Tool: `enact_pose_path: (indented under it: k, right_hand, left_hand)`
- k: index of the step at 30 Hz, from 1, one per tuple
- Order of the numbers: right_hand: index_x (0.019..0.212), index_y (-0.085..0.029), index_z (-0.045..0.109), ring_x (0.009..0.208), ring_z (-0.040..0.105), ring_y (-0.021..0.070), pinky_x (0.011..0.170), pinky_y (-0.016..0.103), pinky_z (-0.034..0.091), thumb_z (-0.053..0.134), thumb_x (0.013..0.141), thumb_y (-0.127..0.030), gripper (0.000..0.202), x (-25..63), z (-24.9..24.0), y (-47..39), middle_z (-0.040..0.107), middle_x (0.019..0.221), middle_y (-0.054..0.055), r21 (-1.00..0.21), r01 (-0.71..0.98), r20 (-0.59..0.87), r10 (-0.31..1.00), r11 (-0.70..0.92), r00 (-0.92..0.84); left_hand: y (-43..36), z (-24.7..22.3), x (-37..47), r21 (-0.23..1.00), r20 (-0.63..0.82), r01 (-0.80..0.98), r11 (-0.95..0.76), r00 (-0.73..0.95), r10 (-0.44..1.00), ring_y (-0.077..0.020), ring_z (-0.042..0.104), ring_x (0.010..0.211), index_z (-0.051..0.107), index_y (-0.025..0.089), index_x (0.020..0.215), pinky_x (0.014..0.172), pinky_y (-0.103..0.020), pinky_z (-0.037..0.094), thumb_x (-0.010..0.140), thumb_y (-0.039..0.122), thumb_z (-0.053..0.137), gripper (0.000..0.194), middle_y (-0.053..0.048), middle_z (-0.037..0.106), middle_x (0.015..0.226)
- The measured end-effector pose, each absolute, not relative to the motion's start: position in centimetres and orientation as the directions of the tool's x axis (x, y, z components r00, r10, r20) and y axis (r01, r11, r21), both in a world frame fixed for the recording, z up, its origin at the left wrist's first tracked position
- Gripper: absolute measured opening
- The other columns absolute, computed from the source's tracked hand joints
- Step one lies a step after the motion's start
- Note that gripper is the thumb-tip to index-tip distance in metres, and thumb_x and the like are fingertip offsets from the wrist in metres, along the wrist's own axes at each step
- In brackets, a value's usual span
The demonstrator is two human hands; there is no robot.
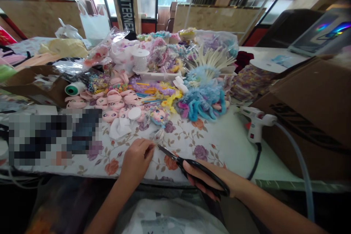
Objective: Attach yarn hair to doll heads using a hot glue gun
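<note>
Black-handled scissors (203, 172) are in my right hand (208, 179), whose fingers are wrapped round the handles. Their blades point left, with the tips beside the fingers of my left hand (139, 155). Those fingers are pinched together; what they hold is too small to make out. Just beyond the pinch, a doll head with blue and pastel curls (159, 115) lies on the flowered cloth (178, 139), a pale wispy strand hanging from it towards my left hand. A white round disc (134, 113) and several pink doll faces (109, 115) lie to its left.
Blue curly yarn (203, 95) is heaped beyond my hands, near a white ribbon spool (140, 59). A white glue gun (255, 122) with a black cable stands at right, before a large cardboard box (309, 117). An open cardboard box (35, 87) is at left.
</note>
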State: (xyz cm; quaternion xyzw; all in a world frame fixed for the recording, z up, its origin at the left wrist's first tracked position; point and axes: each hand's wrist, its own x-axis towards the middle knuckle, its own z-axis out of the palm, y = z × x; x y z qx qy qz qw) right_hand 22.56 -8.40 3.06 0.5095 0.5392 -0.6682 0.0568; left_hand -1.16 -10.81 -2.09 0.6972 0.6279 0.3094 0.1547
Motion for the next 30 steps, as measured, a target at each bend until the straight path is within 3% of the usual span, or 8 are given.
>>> enact_pose_path:
  k: [3,8,30]
  right_hand:
    - [0.069,-0.019,0.050,0.033,0.037,0.0043,0.029,0.014,0.031,0.037,0.075,-0.081,0.064,22.6,2.9,-8.4,0.041,0.046,-0.007,-0.671,0.619,-0.734,0.485,-0.408,-0.475]
    - [0.071,-0.019,0.051,0.031,0.039,0.0051,0.026,0.014,0.030,0.036,0.073,-0.084,0.066,22.6,1.9,-8.3,0.041,0.044,-0.007,-0.650,0.648,-0.747,0.493,-0.397,-0.447]
    - [0.069,-0.019,0.048,0.029,0.036,0.0045,0.025,0.013,0.030,0.033,0.075,-0.082,0.065,22.5,1.5,-8.3,0.041,0.041,-0.008,-0.644,0.693,-0.739,0.496,-0.323,-0.456]
  left_hand:
    - [-10.7,-2.1,-1.0,0.568,0.236,0.808,-0.157,0.024,0.972,-0.0210,0.059,0.085,0.064,0.019,0.095,0.077,-0.033,0.047,0.085,0.019,0.054,0.015,-0.005,0.065,0.087]
    - [-10.6,-2.1,-0.4,0.512,0.241,0.848,-0.140,0.015,0.970,-0.0205,0.059,0.082,0.065,0.020,0.084,0.073,-0.031,0.045,0.086,0.023,0.054,0.012,-0.004,0.062,0.082]
    - [-10.8,-2.7,-0.4,0.535,0.265,0.830,-0.158,0.013,0.964,-0.0213,0.057,0.084,0.061,0.017,0.085,0.075,-0.034,0.045,0.090,0.020,0.048,0.014,-0.005,0.060,0.084]
